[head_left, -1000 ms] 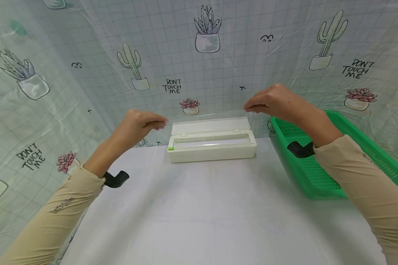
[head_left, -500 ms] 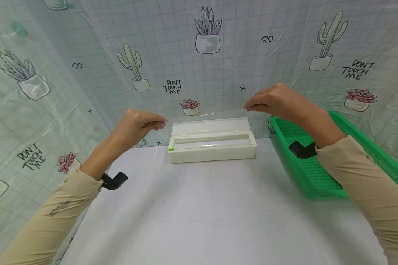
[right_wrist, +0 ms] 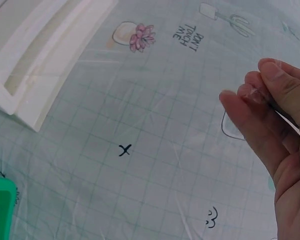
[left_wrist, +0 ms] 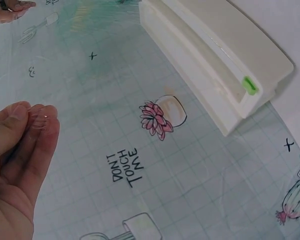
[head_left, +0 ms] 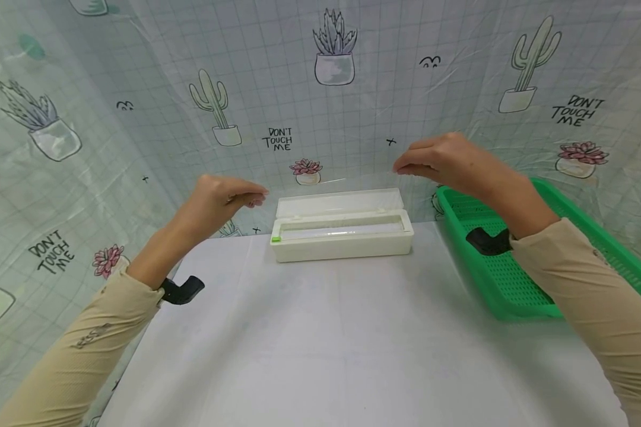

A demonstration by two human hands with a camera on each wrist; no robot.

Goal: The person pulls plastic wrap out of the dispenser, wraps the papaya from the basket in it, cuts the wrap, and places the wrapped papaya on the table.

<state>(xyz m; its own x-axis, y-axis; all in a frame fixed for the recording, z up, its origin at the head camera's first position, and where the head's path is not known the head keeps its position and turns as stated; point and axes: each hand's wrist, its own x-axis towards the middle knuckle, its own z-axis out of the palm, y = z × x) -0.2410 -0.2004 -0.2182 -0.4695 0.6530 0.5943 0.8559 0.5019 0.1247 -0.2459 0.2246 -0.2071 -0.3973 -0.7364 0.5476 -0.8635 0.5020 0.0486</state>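
Note:
Clear cling film (left_wrist: 43, 120) is stretched between my two hands, so transparent in the head view that only faint glints show its edge. My left hand (head_left: 216, 200) pinches one side of it between thumb and fingers, left of and above the white cling film dispenser (head_left: 344, 248). My right hand (head_left: 454, 163) pinches the other side, higher up and right of the dispenser; crumpled film (right_wrist: 256, 95) shows at its fingertips in the right wrist view. The dispenser's clear lid (head_left: 339, 203) is raised at the back. A green slider (head_left: 276, 239) sits at its left end.
A green plastic basket (head_left: 504, 311) stands on the right, partly under my right forearm. The white table (head_left: 326, 344) spreads in front of the dispenser. A patterned sheet (head_left: 256, 71) with printed plants hangs behind and at the sides.
My left hand has drifted slightly left and my right hand slightly right and up, both pinching the film throughout. The dispenser and basket stay in place.

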